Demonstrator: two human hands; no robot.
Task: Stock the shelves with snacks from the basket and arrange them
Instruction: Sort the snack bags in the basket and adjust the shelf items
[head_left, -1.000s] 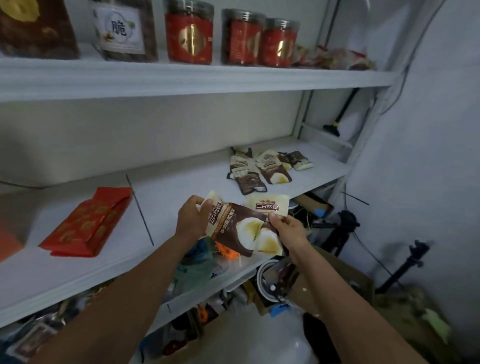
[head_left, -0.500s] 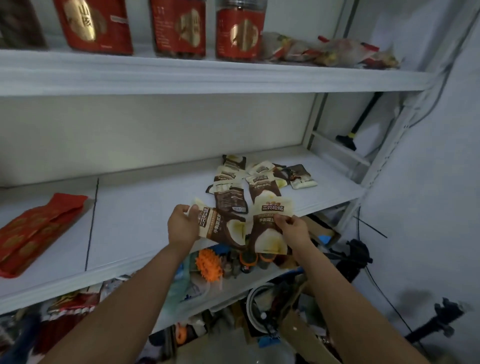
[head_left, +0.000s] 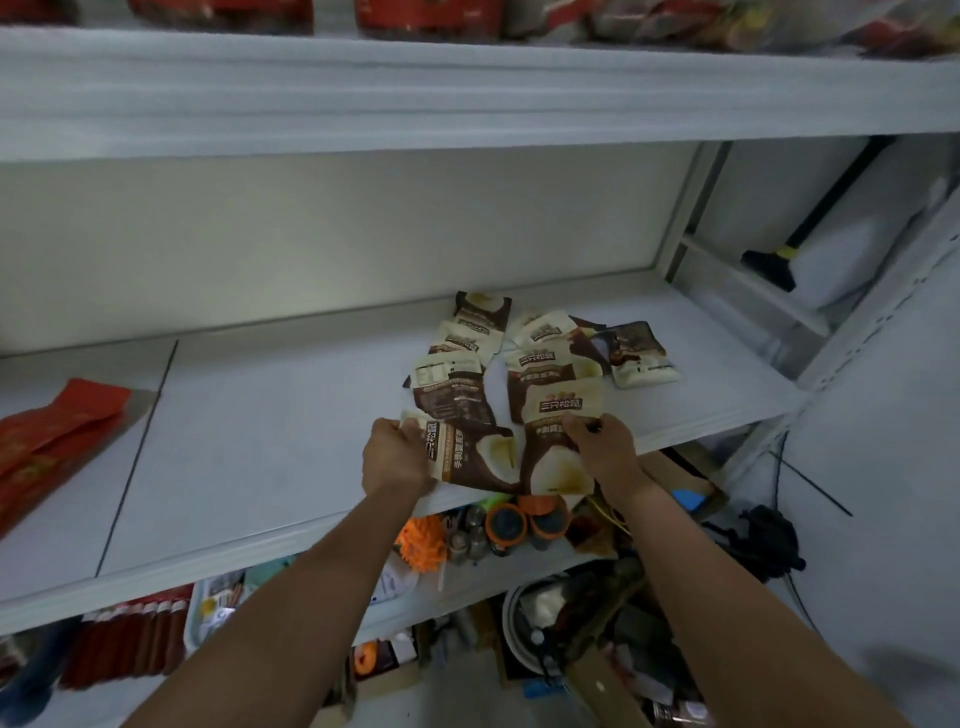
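Brown-and-cream foil fills both hands: my left hand (head_left: 397, 457) pinches a sideways packet (head_left: 478, 460), and my right hand (head_left: 605, 452) grips an upright packet (head_left: 558, 447) touching it, both at the shelf (head_left: 260, 441) edge. Just beyond my fingers, more packets (head_left: 462, 374) lie spread. Red bags (head_left: 47, 441) lie well to my left.

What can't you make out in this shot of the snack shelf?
Head view throughout.
Jars on the top shelf: cut off by the upper edge.
Red bags: cut by the left edge.
Left hand fingertips: hidden under its packet.
Clutter lower down: dark and blurred.
Basket: nowhere in view.
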